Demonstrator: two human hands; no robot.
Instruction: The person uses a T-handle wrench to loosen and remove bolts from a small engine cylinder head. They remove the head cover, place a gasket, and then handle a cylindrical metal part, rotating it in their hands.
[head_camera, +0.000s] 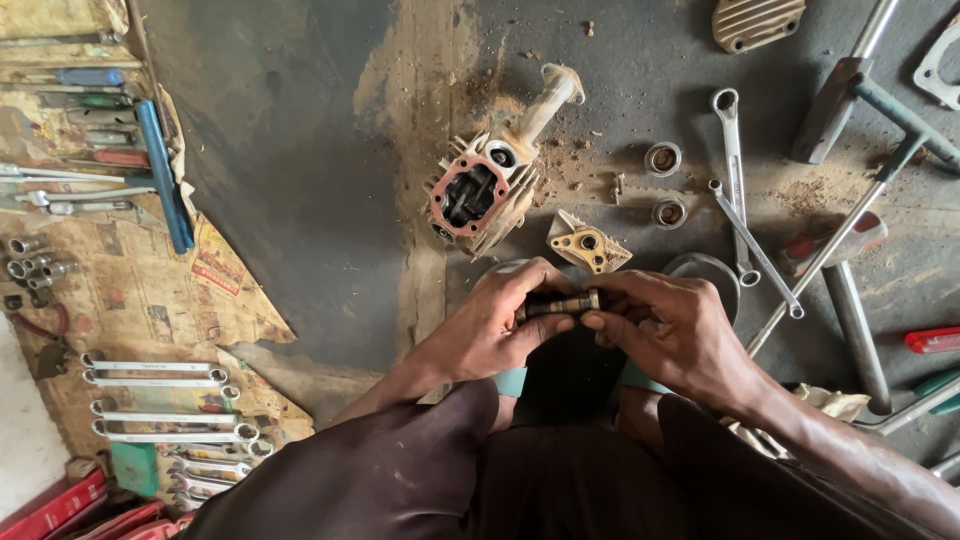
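Observation:
My left hand and my right hand meet over my knees, both gripping a small dark metal cylindrical part with a brass-coloured end. Fingers of each hand pinch one end of it. Just beyond my hands, on the dark floor, lies a finned engine cylinder head with a red gasket face and a pale pipe sticking out. A small tan triangular cover plate rests beside it.
Two round bearing-like rings and two combination spanners lie to the right, with a T-handle wrench, a hammer and a finned cover. Left, on newspaper, sit rows of spanners, sockets and screwdrivers.

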